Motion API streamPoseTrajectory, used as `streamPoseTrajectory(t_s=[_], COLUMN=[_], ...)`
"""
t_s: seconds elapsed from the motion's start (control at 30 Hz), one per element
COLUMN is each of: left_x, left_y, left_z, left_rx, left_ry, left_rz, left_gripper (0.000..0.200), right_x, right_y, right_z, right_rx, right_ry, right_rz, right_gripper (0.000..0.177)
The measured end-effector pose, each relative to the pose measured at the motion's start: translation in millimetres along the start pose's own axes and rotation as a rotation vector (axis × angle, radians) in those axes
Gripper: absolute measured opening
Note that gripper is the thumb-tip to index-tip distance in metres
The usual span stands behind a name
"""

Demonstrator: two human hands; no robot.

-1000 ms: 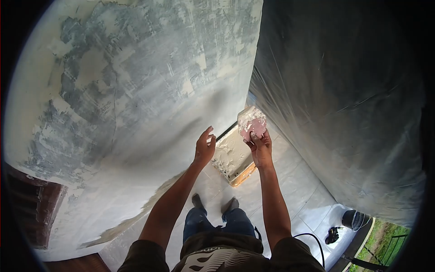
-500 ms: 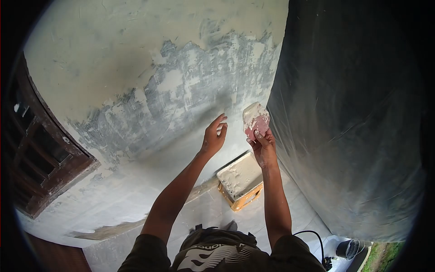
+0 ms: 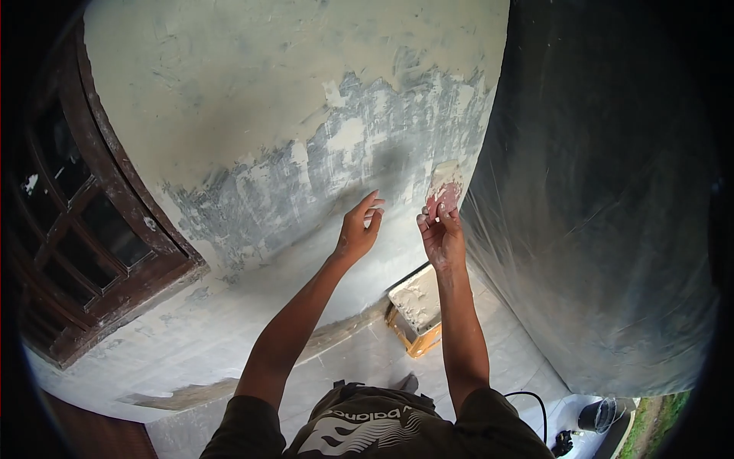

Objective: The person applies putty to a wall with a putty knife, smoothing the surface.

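Note:
A flat pinkish-red putty spreader (image 3: 445, 197), its upper part coated in cream putty, is pinched between the thumb and fingers of my right hand (image 3: 443, 243). Its top edge overlaps the wall's right end in this view. My left hand (image 3: 358, 231) is held up before the wall with fingers loosely bent and apart, nothing in it. The wall (image 3: 353, 135) carries smooth cream putty above and a patchy grey band with streaks across its middle. Below my right hand, a tray of cream putty (image 3: 417, 298) rests on a yellow-orange stand (image 3: 422, 342), partly hidden by my right forearm.
A dark wooden window frame (image 3: 164, 264) with panes lies to the left. Translucent plastic sheeting (image 3: 596, 229) hangs along the right side. A dark bucket (image 3: 596, 417) and a black cable (image 3: 541, 404) are at the lower right, near grass. Grey tiles (image 3: 348, 356) cover the floor.
The spreader has tilted and moved slightly up, closer to the wall's right end. The view has shifted, so wall, window and tray appear further right. My left hand keeps nearly the same pose.

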State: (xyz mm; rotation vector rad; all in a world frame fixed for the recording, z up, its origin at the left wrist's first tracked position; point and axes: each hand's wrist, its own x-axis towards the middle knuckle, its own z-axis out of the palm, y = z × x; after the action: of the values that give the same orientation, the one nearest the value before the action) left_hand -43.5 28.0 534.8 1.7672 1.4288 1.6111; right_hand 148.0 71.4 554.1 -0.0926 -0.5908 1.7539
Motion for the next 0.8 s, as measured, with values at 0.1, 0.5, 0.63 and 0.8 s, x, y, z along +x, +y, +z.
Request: streamPoseTrajectory(t_s=[0.1, 0.5, 0.63, 0.8], left_x=[-2, 23, 36, 62], left_y=[3, 59, 86, 133], left_z=[-15, -100, -132, -168], left_rx=[0.012, 0.165, 0.267, 0.492], left_ry=[0.011, 0.121, 0.164, 0.263], left_rz=[0.05, 0.392, 0.479, 0.665], left_gripper=[0.046, 0.047, 0.047, 0.044], right_x=[-12, -5, 4, 27], right_y=[20, 44, 47, 53], right_z=[14, 77, 98, 122], right_rx=[-0.017, -0.234, -0.31, -0.361], right_ry=[-0.012, -0.058, -0.064, -0.123], right_rz=[0.065, -0.057, -0.177, -0.292], right_gripper=[0.042, 0.033, 0.031, 0.021])
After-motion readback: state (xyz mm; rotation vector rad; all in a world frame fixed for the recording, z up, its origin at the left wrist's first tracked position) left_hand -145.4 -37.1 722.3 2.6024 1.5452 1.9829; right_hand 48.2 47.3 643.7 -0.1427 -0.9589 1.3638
